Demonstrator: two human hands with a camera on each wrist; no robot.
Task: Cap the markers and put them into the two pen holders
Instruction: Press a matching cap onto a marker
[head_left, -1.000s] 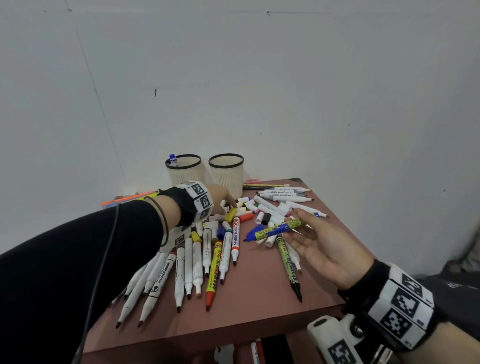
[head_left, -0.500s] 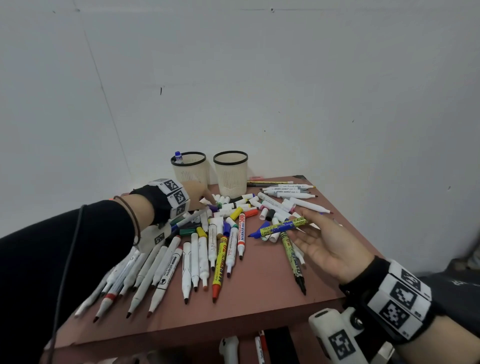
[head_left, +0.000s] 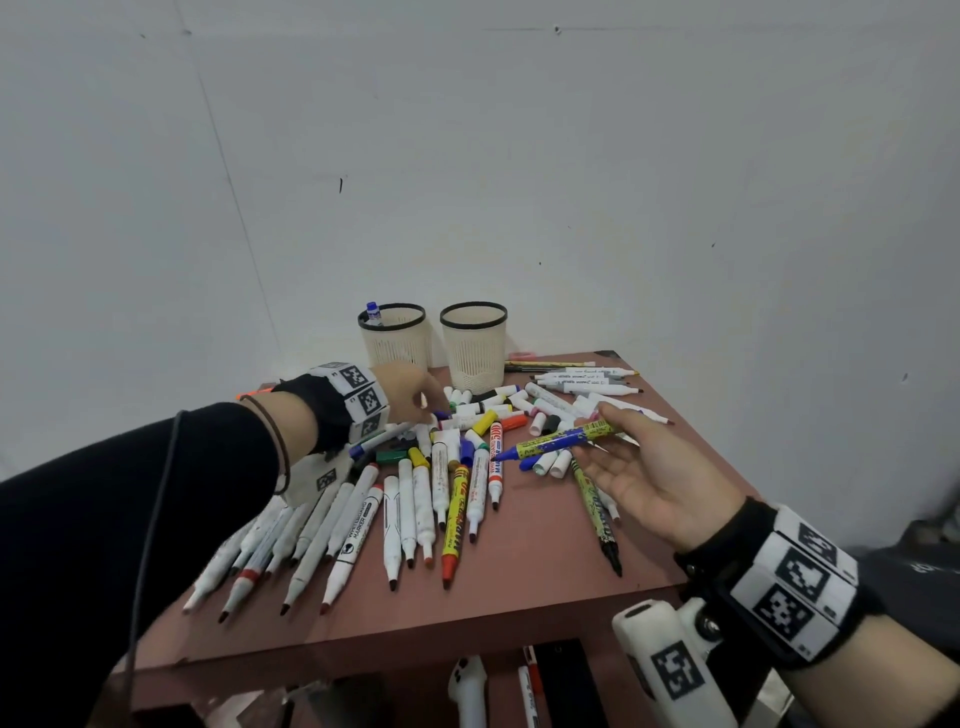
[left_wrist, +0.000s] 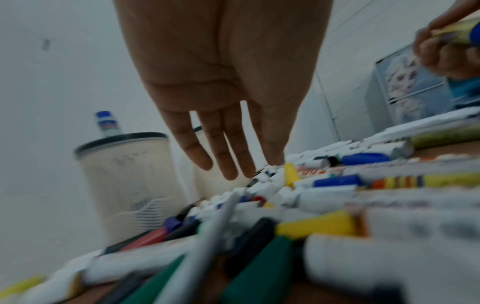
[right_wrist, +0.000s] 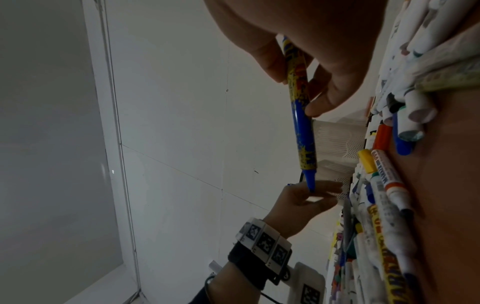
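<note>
Since 1 second ago, the left hand (head_left: 410, 395) has drawn back from the middle of the pile toward the 2 pen holders, and the right hand (head_left: 644, 483) has barely shifted. That right hand, palm up, pinches a blue and yellow marker (head_left: 558, 441) between thumb and fingers; the marker is uncapped, its blue tip pointing left above the table (head_left: 545, 582), clear of the pile. In the right wrist view the same marker (right_wrist: 301, 123) hangs with its tip close to the left hand (right_wrist: 306, 203).

From the left wrist camera the left hand (left_wrist: 228, 102) shows straight, relaxed fingers holding nothing, fingertips low over the loose caps (head_left: 483, 410) near the holders' bases.

At the back edge stand the left pen holder (head_left: 396, 338), with 1 blue-capped marker (head_left: 373, 313) upright inside, and the right pen holder (head_left: 474, 345) just beside it; whether it holds anything cannot be told.

Between the hands and the holders lies the clutter: a fan of uncapped white markers (head_left: 405, 514) pointing at the front edge, a yellow marker with a red tip (head_left: 454, 525), a green and black marker (head_left: 597, 514) partly under the right hand, and more white markers (head_left: 582, 382) at the back right. Below the tabletop a shelf holds a white object (head_left: 470, 691), blurred.
</note>
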